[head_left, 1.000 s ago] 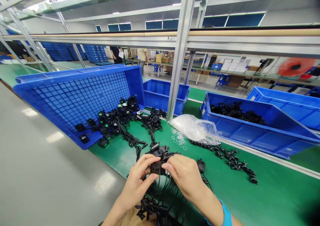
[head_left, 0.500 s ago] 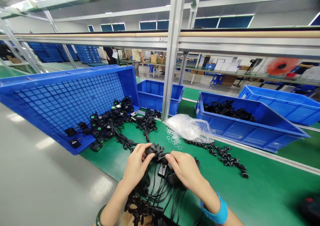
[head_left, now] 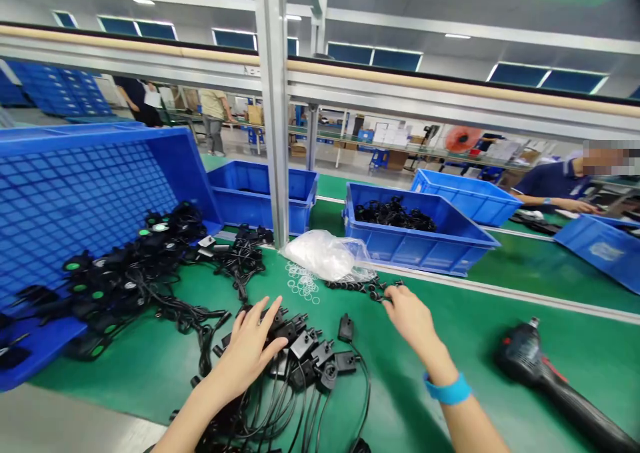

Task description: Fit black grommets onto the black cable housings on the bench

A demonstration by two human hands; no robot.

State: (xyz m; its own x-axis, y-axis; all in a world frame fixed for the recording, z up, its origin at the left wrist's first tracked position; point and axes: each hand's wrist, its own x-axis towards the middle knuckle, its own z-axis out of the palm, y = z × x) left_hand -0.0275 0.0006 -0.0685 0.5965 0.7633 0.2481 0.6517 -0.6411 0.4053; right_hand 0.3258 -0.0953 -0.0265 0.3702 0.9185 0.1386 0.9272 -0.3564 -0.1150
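Spread fingers of my left hand rest on or just over a group of black box-shaped parts with cables. My right hand reaches to the right end of a row of small black parts, its fingertips together at them; what it pinches is too small to make out. One black boxed part stands apart between the hands, its cable curving toward me. Thin clear rings lie beside a clear plastic bag behind the hands.
At left, a tilted blue crate spills black cabled parts. A blue bin holds black parts behind the bag. A metal post rises centrally. A power tool lies right. A person sits at far right.
The view has turned right, bringing in the power tool and the person. My left hand has opened over the black parts. My right hand has moved away from them to the small parts.
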